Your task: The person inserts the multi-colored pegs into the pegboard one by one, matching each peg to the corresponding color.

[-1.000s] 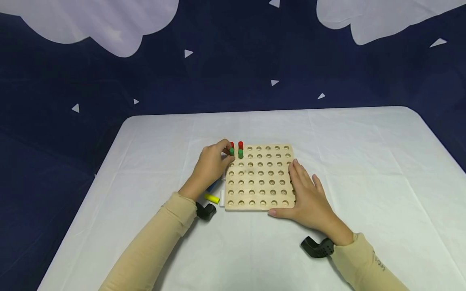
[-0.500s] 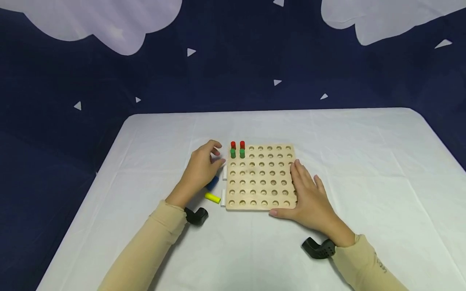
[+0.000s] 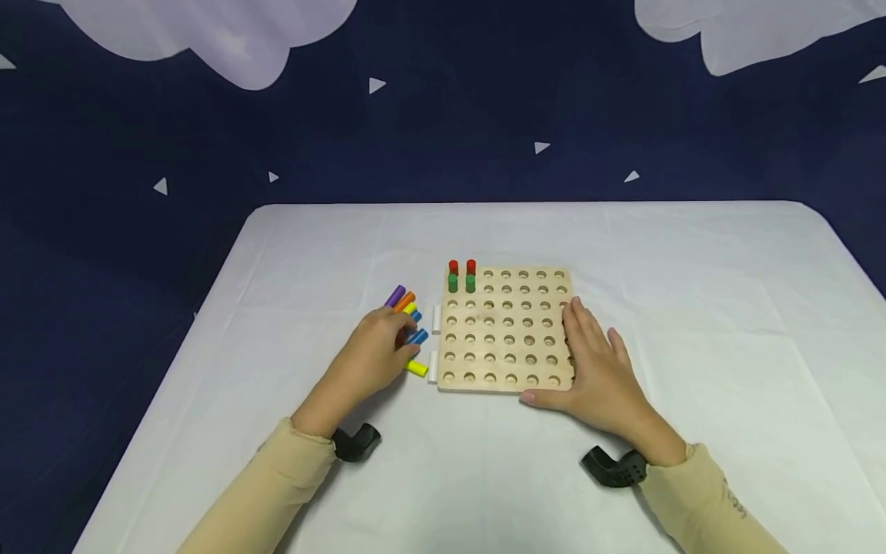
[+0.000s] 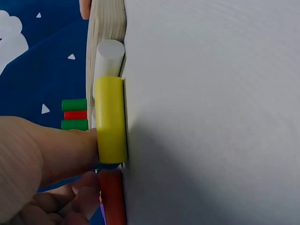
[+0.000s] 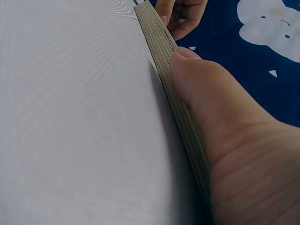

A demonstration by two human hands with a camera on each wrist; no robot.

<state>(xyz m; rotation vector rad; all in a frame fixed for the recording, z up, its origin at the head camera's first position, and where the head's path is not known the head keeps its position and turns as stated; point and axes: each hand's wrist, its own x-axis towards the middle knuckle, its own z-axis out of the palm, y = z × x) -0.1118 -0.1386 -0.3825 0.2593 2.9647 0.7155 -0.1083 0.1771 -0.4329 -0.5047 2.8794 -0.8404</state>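
The left hand is low over a cluster of loose coloured pegs left of the wooden pegboard, thumb and forefinger apart. A blue peg shows by its fingertips, and in the left wrist view the thumb is behind a yellow peg, fingertips close to a red peg. Part of the cluster is hidden under the hand. The right hand rests at the board's near right corner, straight fingers along the right side, thumb against the front edge. Two red pegs and two green pegs stand upright at the far left corner.
A purple peg and an orange peg lie beyond the left hand. Two white pegs lie along the board's left edge. White cloth covers the table; a dark blue patterned backdrop is behind.
The left hand has left the green peg at the board's far left corner and come back down and left to the loose pegs. The right hand stays on the board's corner.
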